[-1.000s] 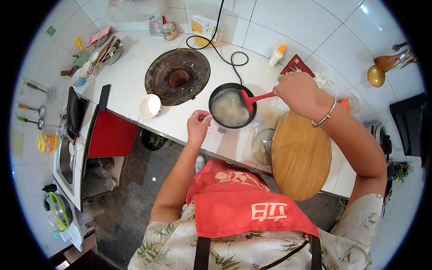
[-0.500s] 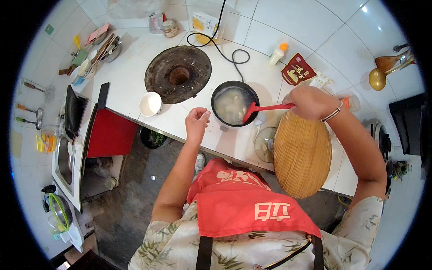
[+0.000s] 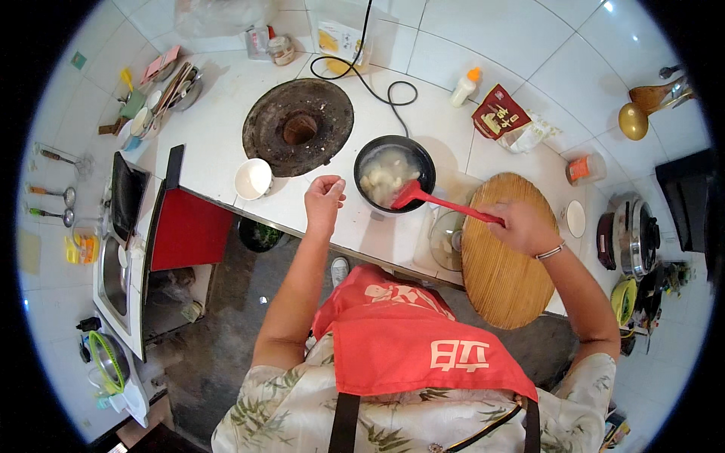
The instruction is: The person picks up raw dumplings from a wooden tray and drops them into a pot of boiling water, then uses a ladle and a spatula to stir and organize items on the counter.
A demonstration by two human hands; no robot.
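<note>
A black bowl of pale lumpy food stands on the white counter. My right hand grips the handle of a red spatula whose blade rests in the bowl. That hand hovers over a round wooden board. My left hand is loosely curled just left of the bowl, holding nothing that I can see. A small white cup sits to its left.
A round dark burner with a black cord lies behind the bowl. A glass lid rests beside the board. A squeeze bottle, a red packet, a cooker pot and a sink ring the counter.
My right hand has drawn back toward me and to the right, from above the bowl to over the board, tilting the spatula's handle outward. My left hand has barely moved.
</note>
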